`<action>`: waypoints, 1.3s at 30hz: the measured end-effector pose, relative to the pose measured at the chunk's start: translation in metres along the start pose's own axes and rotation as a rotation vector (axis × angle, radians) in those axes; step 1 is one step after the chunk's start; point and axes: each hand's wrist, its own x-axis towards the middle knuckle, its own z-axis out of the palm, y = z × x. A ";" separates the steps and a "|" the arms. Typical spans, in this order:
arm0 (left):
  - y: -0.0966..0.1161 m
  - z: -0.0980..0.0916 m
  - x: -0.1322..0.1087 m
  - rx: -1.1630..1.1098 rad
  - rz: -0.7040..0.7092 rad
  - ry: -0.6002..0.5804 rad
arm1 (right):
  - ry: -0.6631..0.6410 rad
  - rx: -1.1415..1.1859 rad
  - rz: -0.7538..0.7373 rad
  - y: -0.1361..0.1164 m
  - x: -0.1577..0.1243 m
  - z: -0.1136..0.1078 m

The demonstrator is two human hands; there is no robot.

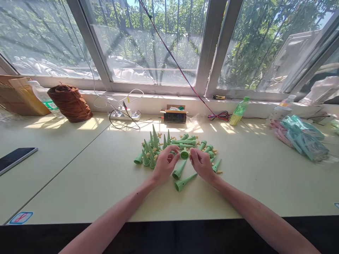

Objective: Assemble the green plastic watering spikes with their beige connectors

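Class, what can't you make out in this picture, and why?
What, if anything, the right hand holds: head view, hidden by the hand itself.
Green cones behind the left hand: head view, partly covered by it.
Phone: head view, cut off by the left edge.
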 end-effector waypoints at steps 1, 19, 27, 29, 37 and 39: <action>0.001 0.000 0.001 -0.064 -0.065 -0.007 | -0.001 0.002 0.002 0.001 0.000 0.000; 0.007 -0.007 0.002 -0.317 -0.298 -0.263 | -0.113 -0.077 -0.062 0.007 -0.002 -0.001; 0.008 -0.006 0.000 -0.328 -0.283 -0.208 | -0.095 -0.079 -0.083 0.003 -0.002 -0.002; 0.008 -0.006 -0.001 -0.294 -0.260 -0.213 | -0.088 -0.076 -0.080 0.002 -0.002 -0.003; 0.001 -0.004 -0.003 -0.127 0.009 -0.172 | -0.057 -0.077 -0.050 -0.002 -0.001 -0.002; -0.003 -0.004 -0.003 -0.076 0.075 -0.163 | -0.047 -0.088 -0.048 -0.004 0.000 -0.002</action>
